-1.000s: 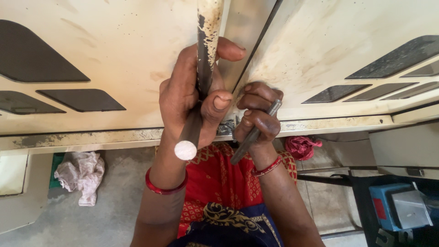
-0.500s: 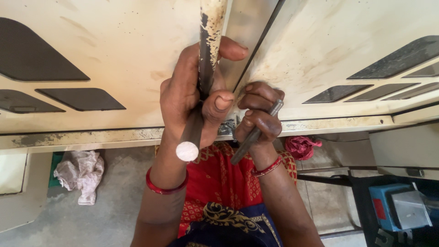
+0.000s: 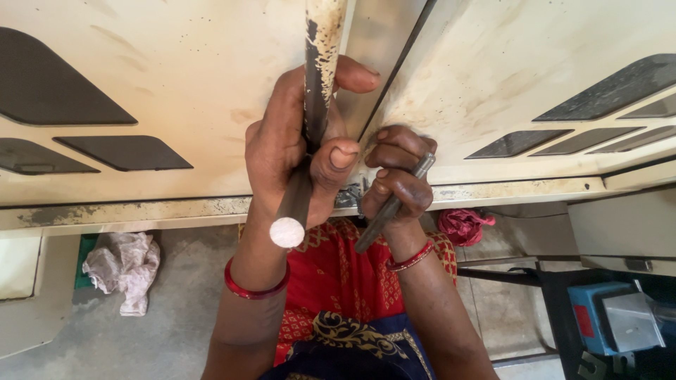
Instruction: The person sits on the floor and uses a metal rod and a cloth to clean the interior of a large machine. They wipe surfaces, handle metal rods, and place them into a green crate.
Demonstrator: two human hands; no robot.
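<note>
My left hand (image 3: 289,151) is wrapped around a thick dark metal rod (image 3: 304,148), whose round pale end faces the camera and whose far part is rusty and paint-flecked. My right hand (image 3: 398,176) grips a thinner grey metal tool (image 3: 391,204), a punch or chisel, held at a slant just right of the rod. Both hands press against a cream metal cabinet panel (image 3: 176,77) near its lower edge and a vertical seam. Red bangles circle both wrists. The tool's tip is hidden behind my fingers.
The cream panel has dark slot-shaped openings (image 3: 120,151) left and right. Below lie a crumpled pale cloth (image 3: 123,264) on the concrete floor, a red cloth (image 3: 461,225), and a blue and grey machine part (image 3: 612,320) on a dark frame at the lower right.
</note>
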